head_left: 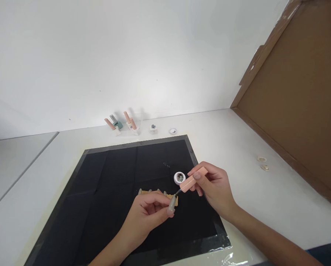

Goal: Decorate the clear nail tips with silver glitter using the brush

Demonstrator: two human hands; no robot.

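Pink-handled brush (193, 180) sits in right hand (217, 188) (tip downward)

Left hand (147, 214) and right hand (217, 186) both pinch, close together

The left arm (111, 245) is bare and comes up from the bottom, leaning to the right. Its thumb (160, 218) and pointer finger (156, 198) reach out and pinch at the tips. The other fingers curl in between them. The right arm (268, 232) is bare too. It comes in from the bottom right and leans left. The right hand sits a bit higher. Its thumb (204, 181) presses toward its fingers, which are bent. The two hands are near but do not touch.
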